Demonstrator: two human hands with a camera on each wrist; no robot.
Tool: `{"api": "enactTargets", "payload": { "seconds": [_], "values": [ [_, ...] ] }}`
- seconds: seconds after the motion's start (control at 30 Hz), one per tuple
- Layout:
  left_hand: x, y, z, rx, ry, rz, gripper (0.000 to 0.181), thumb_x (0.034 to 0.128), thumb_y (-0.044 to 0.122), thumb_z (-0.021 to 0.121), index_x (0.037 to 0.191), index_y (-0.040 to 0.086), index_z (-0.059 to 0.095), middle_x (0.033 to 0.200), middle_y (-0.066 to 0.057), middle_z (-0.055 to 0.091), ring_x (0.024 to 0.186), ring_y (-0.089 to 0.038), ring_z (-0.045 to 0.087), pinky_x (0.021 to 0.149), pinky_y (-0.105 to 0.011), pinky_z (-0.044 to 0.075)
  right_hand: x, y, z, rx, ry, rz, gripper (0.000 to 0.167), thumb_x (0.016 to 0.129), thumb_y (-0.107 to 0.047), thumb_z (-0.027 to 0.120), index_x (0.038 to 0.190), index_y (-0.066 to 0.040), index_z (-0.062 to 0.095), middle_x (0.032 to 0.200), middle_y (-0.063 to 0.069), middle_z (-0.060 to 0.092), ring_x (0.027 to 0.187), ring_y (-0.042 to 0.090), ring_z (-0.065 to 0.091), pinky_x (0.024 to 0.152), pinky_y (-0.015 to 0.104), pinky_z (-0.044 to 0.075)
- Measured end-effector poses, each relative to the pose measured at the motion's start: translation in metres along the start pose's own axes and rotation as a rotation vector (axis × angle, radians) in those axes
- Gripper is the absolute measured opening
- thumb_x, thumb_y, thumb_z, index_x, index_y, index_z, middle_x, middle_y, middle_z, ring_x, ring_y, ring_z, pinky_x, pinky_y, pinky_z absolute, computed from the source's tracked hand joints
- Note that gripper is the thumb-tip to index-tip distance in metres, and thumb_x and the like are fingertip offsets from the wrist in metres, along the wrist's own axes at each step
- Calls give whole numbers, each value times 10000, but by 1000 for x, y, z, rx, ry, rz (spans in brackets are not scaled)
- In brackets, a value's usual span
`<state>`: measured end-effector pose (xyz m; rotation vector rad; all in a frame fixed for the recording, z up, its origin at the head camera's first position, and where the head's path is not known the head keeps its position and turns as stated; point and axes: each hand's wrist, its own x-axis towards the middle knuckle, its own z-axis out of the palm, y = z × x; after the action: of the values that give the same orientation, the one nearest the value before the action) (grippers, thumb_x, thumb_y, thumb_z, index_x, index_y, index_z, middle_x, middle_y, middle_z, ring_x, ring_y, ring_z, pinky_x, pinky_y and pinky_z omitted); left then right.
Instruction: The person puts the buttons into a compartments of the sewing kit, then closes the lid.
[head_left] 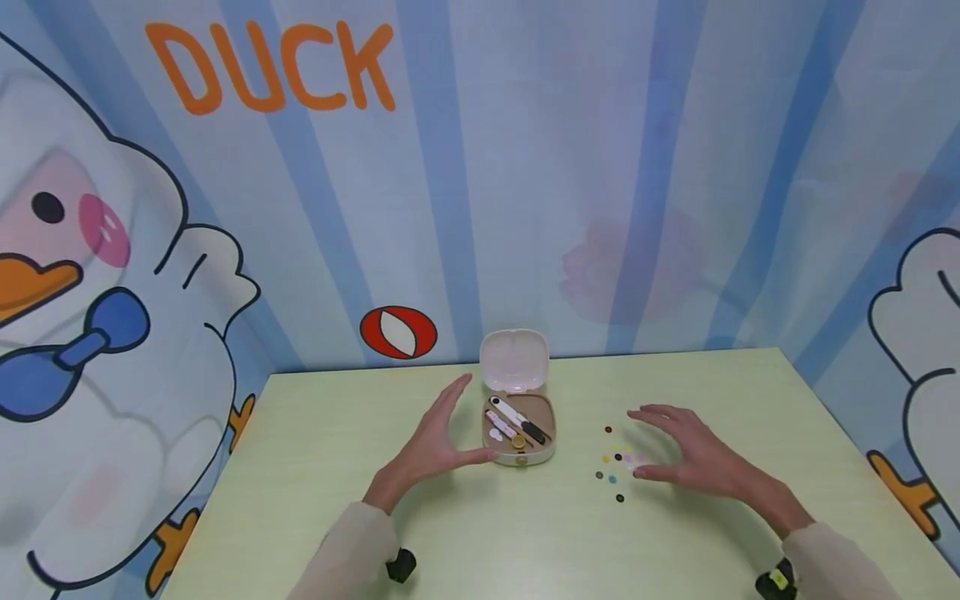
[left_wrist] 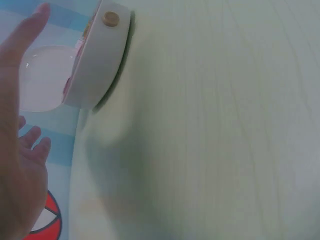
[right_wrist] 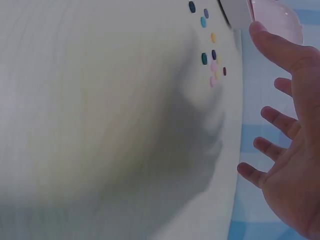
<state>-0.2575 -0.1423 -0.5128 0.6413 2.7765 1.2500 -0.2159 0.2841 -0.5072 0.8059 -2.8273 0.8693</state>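
A small sewing box (head_left: 546, 451) stands on the table with its pale lid (head_left: 514, 360) raised. Inside lie a white-and-black tool (head_left: 519, 419), a pinkish-white tool (head_left: 500, 424) and a round gold piece (head_left: 518, 442). My left hand (head_left: 438, 437) hovers at the box's left, thumb and fingers spread, holding nothing; its thumb is near the front left corner, and I cannot tell whether it touches. Several small buttons (head_left: 618, 457) in various colours are scattered right of the box. Over their right side is my right hand (head_left: 693, 454), fingers apart, holding nothing.
The pale yellow table (head_left: 337, 433) ends at a back edge against a blue striped curtain (head_left: 510, 167) with duck drawings. Black devices (head_left: 402, 566) are worn at the wrists. Both hands cast shadows on the tabletop.
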Motion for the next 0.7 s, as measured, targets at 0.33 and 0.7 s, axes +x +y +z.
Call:
{"api": "enactTargets", "payload": {
  "seconds": [0.33, 0.7],
  "values": [
    [7, -15, 23, -128, 35, -65, 1164, 758, 474, 922, 1664, 245, 228, 1697, -40, 265, 1519, -302, 326, 1201, -472, 368, -11, 18, 15, -44, 47, -18, 574, 839, -350, 878, 1312, -77, 702, 1264, 144, 649, 1140, 387, 554, 915, 603, 468],
    [15, -22, 39, -261, 1, -25, 1204, 756, 412, 945, 1671, 178, 198, 1707, -85, 228, 1534, -344, 292, 1212, -420, 349, -16, 25, 29, -39, 102, 14, 362, 890, -231, 837, 1226, -122, 761, 1151, 64, 654, 1051, 318, 558, 796, 491, 446]
  ]
}}
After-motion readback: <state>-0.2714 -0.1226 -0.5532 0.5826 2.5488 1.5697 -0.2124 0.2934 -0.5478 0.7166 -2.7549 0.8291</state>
